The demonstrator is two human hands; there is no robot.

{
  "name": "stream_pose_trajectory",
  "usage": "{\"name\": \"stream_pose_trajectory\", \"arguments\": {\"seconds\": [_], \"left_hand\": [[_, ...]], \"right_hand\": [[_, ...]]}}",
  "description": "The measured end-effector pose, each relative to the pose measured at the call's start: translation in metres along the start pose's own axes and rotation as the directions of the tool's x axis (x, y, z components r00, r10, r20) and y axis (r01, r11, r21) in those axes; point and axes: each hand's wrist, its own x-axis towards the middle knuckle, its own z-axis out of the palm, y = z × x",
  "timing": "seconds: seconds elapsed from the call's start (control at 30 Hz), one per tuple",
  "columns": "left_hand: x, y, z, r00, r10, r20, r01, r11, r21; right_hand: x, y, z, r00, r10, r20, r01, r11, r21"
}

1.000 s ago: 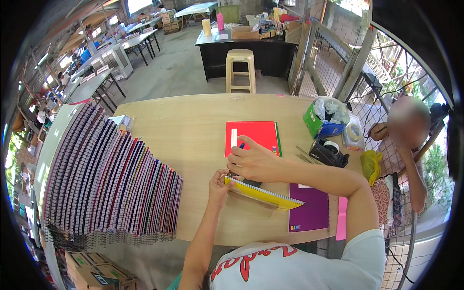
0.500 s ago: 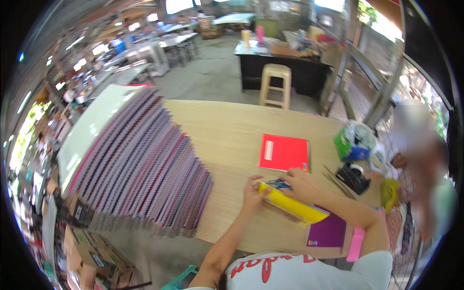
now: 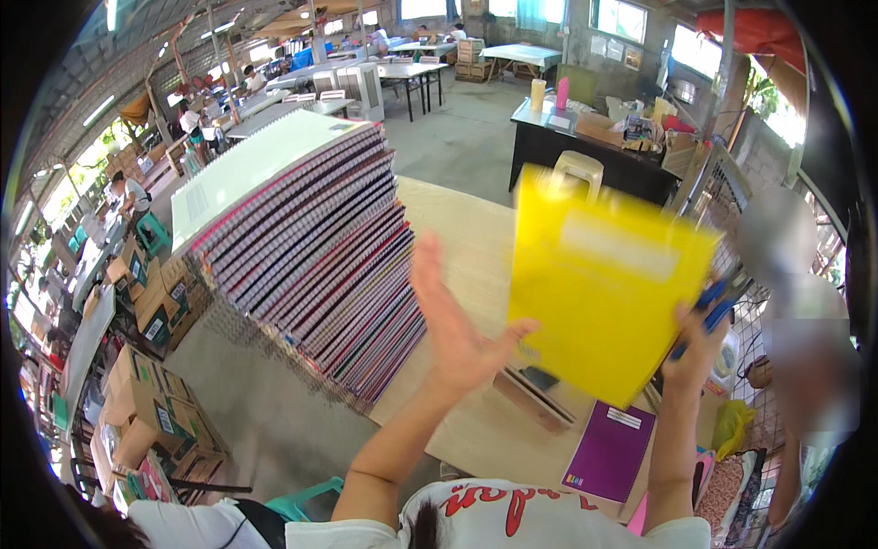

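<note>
Right hand grips yellow notebook, blue-handled tool; left hand spread. Likely light, bendy, slick-covered; best held by opposite edges.

The yellow notebook looks smooth, the tabletop wooden.

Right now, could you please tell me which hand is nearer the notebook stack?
Left: the left hand is open, just right of the notebook stack; the right hand is farther right, holding the yellow notebook.

The yellow notebook bears a whitish panel, the tool shows blue, and the purple notebook has white bars.
</note>
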Motion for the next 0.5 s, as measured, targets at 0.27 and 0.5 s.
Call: {"name": "stream_pose_trajectory", "arguments": {"seconds": [0.27,0.5], "left_hand": [[0.129,0.033,-0.079,0.957,-0.284,-0.061,0.277,0.955,-0.107],[0.29,-0.005,-0.261,0.947,-0.297,0.127,0.284,0.953,0.106]], "right_hand": [[0.083,-0.033,0.158,0.998,0.021,0.055,-0.056,0.629,0.775],[0.1,-0.051,0.295,0.913,-0.1,0.395,-0.131,0.846,0.516]]}}
